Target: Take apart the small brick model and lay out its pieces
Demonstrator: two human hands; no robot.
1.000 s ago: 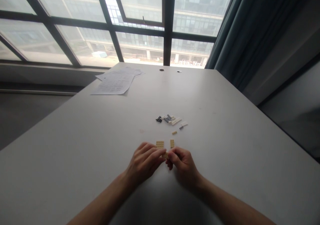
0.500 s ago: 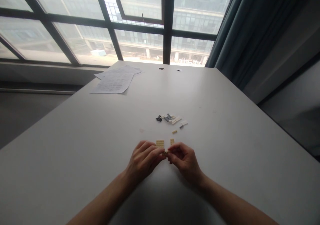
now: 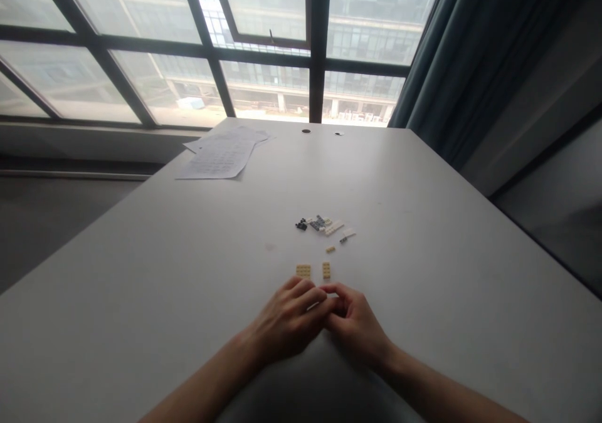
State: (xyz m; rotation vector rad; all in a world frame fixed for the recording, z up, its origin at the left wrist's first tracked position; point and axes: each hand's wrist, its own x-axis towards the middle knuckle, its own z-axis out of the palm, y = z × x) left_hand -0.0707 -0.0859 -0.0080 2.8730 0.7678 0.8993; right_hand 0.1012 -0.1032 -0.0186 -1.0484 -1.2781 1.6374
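Observation:
My left hand [image 3: 294, 313] and my right hand [image 3: 355, 319] meet near the front of the white table, fingertips touching. Both are closed, and whatever lies between their fingers is hidden behind them. Just beyond my left fingers lies a tan studded plate [image 3: 303, 271]. A narrower tan plate [image 3: 326, 270] rests beyond my right fingers. Farther off is a small tan piece [image 3: 330, 249].
Black pieces [image 3: 301, 224], grey pieces [image 3: 318, 223] and white pieces [image 3: 334, 227] lie loosely grouped mid-table. Printed papers [image 3: 219, 156] are at the far left of the table [image 3: 188, 247]. Windows and a dark curtain [image 3: 437, 66] stand behind.
My hands have drawn slightly nearer to me and closer together, the left one moving right over the fingertips. The tan piece seen between them is now hidden, and the narrower tan plate shows fully.

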